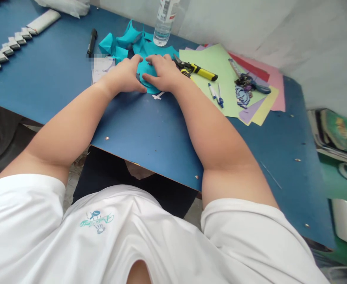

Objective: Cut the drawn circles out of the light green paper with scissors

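Just on the near side of the right hand [164,73] lie white strips [158,96]. Between it and the left hand [126,76] is blue paper [148,70]; both hands have fingers parted and curved, seemingly resting on it. Yellow-handled cutters [204,73] lie right of the right hand; beyond stands a bottle [162,33].

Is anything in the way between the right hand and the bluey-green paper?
Nothing that I can see: the right hand is at the paper, its thumb over it. The yellow-handled tool lies off to the side, and the white strips lie nearer you. Under the palm is hidden.
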`<act>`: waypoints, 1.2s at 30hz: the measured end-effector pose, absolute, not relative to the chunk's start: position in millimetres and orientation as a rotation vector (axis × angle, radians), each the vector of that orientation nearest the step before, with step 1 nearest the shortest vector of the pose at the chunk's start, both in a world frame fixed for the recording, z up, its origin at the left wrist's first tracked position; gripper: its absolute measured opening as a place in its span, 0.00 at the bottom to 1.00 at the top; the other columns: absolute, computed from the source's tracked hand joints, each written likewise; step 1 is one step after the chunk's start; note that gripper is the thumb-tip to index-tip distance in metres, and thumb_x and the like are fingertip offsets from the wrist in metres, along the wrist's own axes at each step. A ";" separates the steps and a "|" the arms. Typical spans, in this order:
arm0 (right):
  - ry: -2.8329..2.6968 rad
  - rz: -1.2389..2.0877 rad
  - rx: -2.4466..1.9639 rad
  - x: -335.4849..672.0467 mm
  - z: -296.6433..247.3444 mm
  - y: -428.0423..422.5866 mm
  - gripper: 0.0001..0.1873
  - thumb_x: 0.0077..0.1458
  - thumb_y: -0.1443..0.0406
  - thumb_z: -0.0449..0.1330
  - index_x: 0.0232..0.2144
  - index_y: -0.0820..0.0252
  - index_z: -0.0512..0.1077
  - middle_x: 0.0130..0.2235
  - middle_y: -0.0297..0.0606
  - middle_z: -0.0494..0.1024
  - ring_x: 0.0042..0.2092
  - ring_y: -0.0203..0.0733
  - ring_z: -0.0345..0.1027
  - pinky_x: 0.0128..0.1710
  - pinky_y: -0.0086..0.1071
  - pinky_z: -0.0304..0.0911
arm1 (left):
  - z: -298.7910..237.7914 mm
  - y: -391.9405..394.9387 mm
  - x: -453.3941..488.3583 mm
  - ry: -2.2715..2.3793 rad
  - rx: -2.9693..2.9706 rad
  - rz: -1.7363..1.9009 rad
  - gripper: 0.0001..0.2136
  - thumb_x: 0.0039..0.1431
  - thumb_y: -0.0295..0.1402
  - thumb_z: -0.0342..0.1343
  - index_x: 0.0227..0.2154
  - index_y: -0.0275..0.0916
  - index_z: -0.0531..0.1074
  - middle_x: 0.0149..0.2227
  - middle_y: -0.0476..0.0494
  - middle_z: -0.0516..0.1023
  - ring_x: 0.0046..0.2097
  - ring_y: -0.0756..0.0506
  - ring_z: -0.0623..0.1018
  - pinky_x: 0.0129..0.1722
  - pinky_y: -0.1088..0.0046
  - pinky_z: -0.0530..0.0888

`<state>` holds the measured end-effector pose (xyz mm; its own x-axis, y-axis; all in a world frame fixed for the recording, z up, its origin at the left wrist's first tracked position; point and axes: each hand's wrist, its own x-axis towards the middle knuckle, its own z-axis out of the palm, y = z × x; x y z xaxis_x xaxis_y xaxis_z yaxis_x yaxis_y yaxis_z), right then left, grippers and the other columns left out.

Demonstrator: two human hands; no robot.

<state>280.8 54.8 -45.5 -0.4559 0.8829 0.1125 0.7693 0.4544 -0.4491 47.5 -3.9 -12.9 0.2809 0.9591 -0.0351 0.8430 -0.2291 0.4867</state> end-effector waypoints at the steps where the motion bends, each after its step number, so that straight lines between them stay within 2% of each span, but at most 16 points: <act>1: -2.383 0.474 -1.415 279.3 -45.0 55.8 0.56 0.68 0.23 0.61 0.86 0.37 0.71 0.80 0.32 0.85 0.85 0.69 0.60 0.90 0.63 0.56 | -14.2 -3.6 48.8 1.621 2.139 0.381 0.79 0.41 0.81 0.70 0.92 0.44 0.59 0.85 0.46 0.79 0.71 0.30 0.76 0.79 0.43 0.76; 3: -2.374 0.470 -1.418 276.0 -42.4 57.8 0.58 0.69 0.23 0.55 0.85 0.46 0.74 0.78 0.40 0.87 0.80 0.68 0.69 0.87 0.62 0.62 | -16.0 -2.6 50.1 1.622 2.128 0.372 0.78 0.41 0.83 0.70 0.91 0.46 0.59 0.83 0.49 0.82 0.72 0.30 0.74 0.80 0.43 0.74; 4: -2.363 0.471 -1.418 274.8 -40.4 59.0 0.56 0.69 0.24 0.53 0.84 0.45 0.76 0.76 0.41 0.88 0.76 0.68 0.74 0.84 0.61 0.66 | -16.4 -2.0 50.2 1.623 2.125 0.367 0.78 0.41 0.83 0.70 0.91 0.47 0.58 0.81 0.50 0.83 0.72 0.30 0.74 0.80 0.42 0.74; 6: -2.338 0.466 -1.422 273.7 -36.1 61.8 0.48 0.67 0.26 0.54 0.78 0.30 0.81 0.70 0.35 0.92 0.72 0.70 0.79 0.80 0.62 0.71 | -16.3 -1.2 49.7 1.625 2.127 0.364 0.78 0.41 0.83 0.71 0.91 0.47 0.58 0.80 0.50 0.84 0.71 0.30 0.74 0.81 0.41 0.74; 8: -2.323 0.458 -1.433 273.9 -32.8 65.4 0.37 0.65 0.27 0.55 0.68 0.13 0.84 0.66 0.25 0.93 0.75 0.72 0.78 0.81 0.63 0.70 | -15.6 -1.0 49.2 1.625 2.135 0.367 0.76 0.43 0.82 0.72 0.90 0.47 0.61 0.80 0.49 0.84 0.69 0.30 0.75 0.80 0.41 0.75; 11: -2.333 0.461 -1.466 272.4 -31.0 72.3 0.31 0.62 0.26 0.57 0.62 0.04 0.85 0.63 0.21 0.95 0.80 0.74 0.73 0.83 0.67 0.67 | -14.3 -2.1 48.7 1.628 2.144 0.370 0.70 0.45 0.79 0.75 0.88 0.49 0.66 0.78 0.49 0.86 0.67 0.32 0.77 0.80 0.43 0.77; 13: -2.355 0.456 -1.483 268.7 -30.9 77.7 0.37 0.63 0.26 0.58 0.67 0.13 0.85 0.67 0.25 0.93 0.81 0.73 0.73 0.85 0.69 0.65 | -13.9 -2.6 48.5 1.630 2.146 0.370 0.68 0.48 0.77 0.76 0.88 0.48 0.67 0.77 0.48 0.86 0.67 0.33 0.77 0.80 0.45 0.78; 15: -2.385 0.440 -1.478 263.3 -30.5 83.1 0.38 0.69 0.28 0.58 0.69 0.28 0.86 0.73 0.33 0.90 0.81 0.70 0.74 0.87 0.66 0.64 | -14.1 -1.9 48.2 1.632 2.149 0.370 0.66 0.51 0.73 0.78 0.88 0.46 0.68 0.77 0.45 0.86 0.68 0.33 0.79 0.80 0.47 0.79; 17: -2.411 0.423 -1.469 257.5 -29.4 87.8 0.34 0.76 0.33 0.58 0.66 0.38 0.87 0.75 0.41 0.88 0.80 0.67 0.75 0.87 0.62 0.64 | -15.2 0.6 47.6 1.635 2.153 0.372 0.61 0.52 0.68 0.80 0.85 0.45 0.72 0.77 0.41 0.85 0.70 0.30 0.80 0.80 0.46 0.79; 19: -2.418 0.411 -1.483 252.9 -27.6 91.1 0.28 0.81 0.36 0.59 0.59 0.42 0.88 0.72 0.43 0.89 0.78 0.66 0.76 0.85 0.59 0.64 | -16.8 4.3 46.5 1.639 2.166 0.369 0.55 0.53 0.61 0.82 0.82 0.48 0.77 0.75 0.39 0.86 0.73 0.25 0.82 0.79 0.43 0.79; 21: -2.412 0.422 -1.519 249.8 -25.4 93.2 0.27 0.82 0.36 0.60 0.53 0.44 0.87 0.65 0.43 0.93 0.74 0.65 0.76 0.81 0.59 0.65 | -18.6 8.6 44.9 1.642 2.193 0.356 0.50 0.53 0.56 0.83 0.80 0.52 0.80 0.73 0.37 0.86 0.76 0.20 0.81 0.80 0.40 0.78; 24: -2.393 0.474 -1.540 247.0 -22.7 94.6 0.26 0.78 0.32 0.61 0.49 0.39 0.85 0.54 0.39 0.95 0.70 0.64 0.76 0.74 0.57 0.69 | -20.2 14.0 42.5 1.639 2.239 0.330 0.47 0.53 0.55 0.82 0.77 0.55 0.83 0.74 0.37 0.84 0.80 0.18 0.78 0.83 0.41 0.77; 26: -2.371 0.510 -1.522 244.9 -22.2 93.6 0.27 0.76 0.29 0.61 0.48 0.36 0.84 0.54 0.37 0.96 0.70 0.64 0.76 0.73 0.55 0.69 | -20.2 15.9 41.8 1.631 2.255 0.327 0.45 0.53 0.55 0.81 0.76 0.57 0.84 0.74 0.39 0.85 0.80 0.18 0.78 0.84 0.42 0.77; 29: -2.360 0.560 -1.493 243.2 -21.4 88.0 0.34 0.71 0.24 0.61 0.47 0.40 0.84 0.59 0.38 0.95 0.72 0.61 0.76 0.76 0.54 0.68 | -19.2 15.5 41.3 1.614 2.270 0.342 0.44 0.53 0.54 0.80 0.75 0.57 0.85 0.74 0.41 0.87 0.78 0.18 0.81 0.83 0.40 0.78; 33: -2.366 0.682 -1.456 258.6 -12.3 79.7 0.44 0.64 0.16 0.61 0.51 0.41 0.84 0.57 0.38 0.96 0.68 0.56 0.79 0.71 0.51 0.72 | -18.1 11.7 39.1 1.554 2.291 0.355 0.47 0.54 0.55 0.78 0.79 0.50 0.84 0.79 0.39 0.86 0.76 0.19 0.83 0.82 0.40 0.79; 36: -2.376 0.627 -1.499 289.6 0.3 80.5 0.45 0.61 0.16 0.68 0.54 0.41 0.85 0.55 0.42 0.94 0.71 0.61 0.79 0.74 0.55 0.73 | -17.8 10.2 37.0 1.540 2.289 0.341 0.51 0.55 0.56 0.76 0.82 0.47 0.81 0.81 0.38 0.84 0.80 0.21 0.81 0.84 0.42 0.78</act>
<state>289.6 80.5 0.3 -0.4324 0.9016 -0.0079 0.7881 0.3737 -0.4890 37.0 10.2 -17.8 0.3767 0.9263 -0.0011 0.8395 -0.3410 0.4230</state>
